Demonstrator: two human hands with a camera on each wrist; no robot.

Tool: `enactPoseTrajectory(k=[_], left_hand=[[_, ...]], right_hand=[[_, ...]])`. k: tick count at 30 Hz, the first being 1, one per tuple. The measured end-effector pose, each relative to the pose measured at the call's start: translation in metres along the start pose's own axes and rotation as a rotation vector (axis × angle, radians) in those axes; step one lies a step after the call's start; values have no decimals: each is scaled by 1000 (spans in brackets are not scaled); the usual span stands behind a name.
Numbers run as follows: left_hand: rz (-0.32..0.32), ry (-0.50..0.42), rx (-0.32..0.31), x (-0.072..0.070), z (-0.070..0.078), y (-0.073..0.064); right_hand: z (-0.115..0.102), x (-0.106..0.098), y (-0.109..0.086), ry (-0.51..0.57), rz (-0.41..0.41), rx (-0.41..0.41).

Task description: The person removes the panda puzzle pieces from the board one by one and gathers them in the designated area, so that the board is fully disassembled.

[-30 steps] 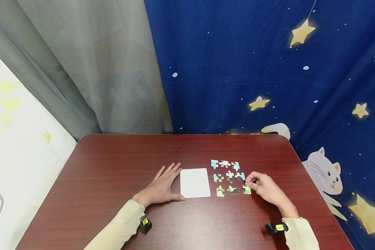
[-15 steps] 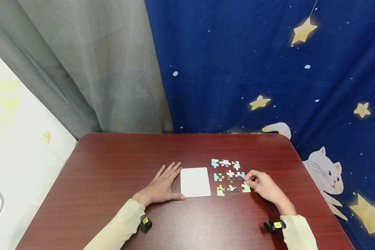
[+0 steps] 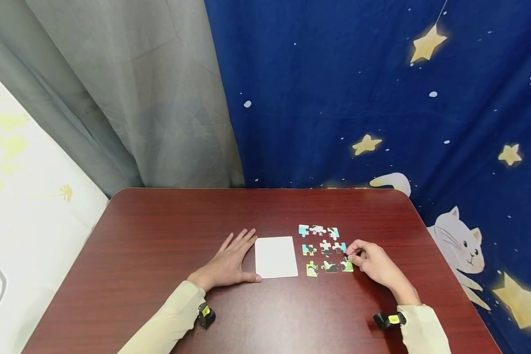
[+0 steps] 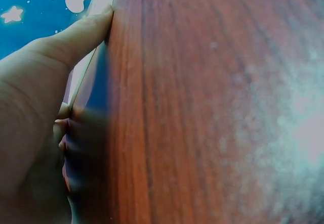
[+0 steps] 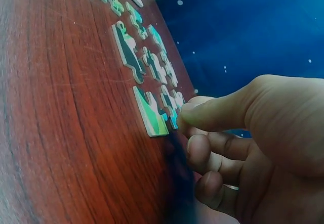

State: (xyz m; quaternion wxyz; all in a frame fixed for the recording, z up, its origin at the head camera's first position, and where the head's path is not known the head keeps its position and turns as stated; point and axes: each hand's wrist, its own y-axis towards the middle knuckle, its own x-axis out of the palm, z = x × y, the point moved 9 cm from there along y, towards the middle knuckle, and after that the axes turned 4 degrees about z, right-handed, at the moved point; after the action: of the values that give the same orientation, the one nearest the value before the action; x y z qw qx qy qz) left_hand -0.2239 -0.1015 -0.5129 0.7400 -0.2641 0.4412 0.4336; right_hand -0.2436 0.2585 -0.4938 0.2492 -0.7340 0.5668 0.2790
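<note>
My left hand [image 3: 230,265] lies spread along the left edge of a white square board [image 3: 276,256]. Its thumb [image 4: 93,29] touches the board's near corner in the left wrist view. Several picture puzzle pieces lie in rows right of the board. My right hand [image 3: 376,265] has curled fingers, with thumb and forefinger pinching at the upper edge of the lower right puzzle piece [image 3: 347,266], a green one. Close by those fingertips is a blue-edged puzzle piece [image 3: 339,248]. In the right wrist view the thumb [image 5: 202,114] hides the exact contact.
Among the other pieces are a green-and-black one [image 3: 330,266] and a pale blue corner one [image 3: 304,230]. They lie apart on the dark red wooden table [image 3: 181,216]. Behind its far edge hang a grey curtain [image 3: 177,108] and a blue starry curtain [image 3: 301,108].
The lower right puzzle piece has shifted slightly left, nearer the others. My right fingertips have moved a little left and up with it. My left hand has stayed at the board.
</note>
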Motion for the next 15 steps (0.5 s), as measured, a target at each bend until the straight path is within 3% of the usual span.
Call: enactPoseTrajectory(k=[15], left_hand=[[-4, 16, -10, 0, -10, 5]], right_hand=[[-22, 9, 7, -5, -33, -35]])
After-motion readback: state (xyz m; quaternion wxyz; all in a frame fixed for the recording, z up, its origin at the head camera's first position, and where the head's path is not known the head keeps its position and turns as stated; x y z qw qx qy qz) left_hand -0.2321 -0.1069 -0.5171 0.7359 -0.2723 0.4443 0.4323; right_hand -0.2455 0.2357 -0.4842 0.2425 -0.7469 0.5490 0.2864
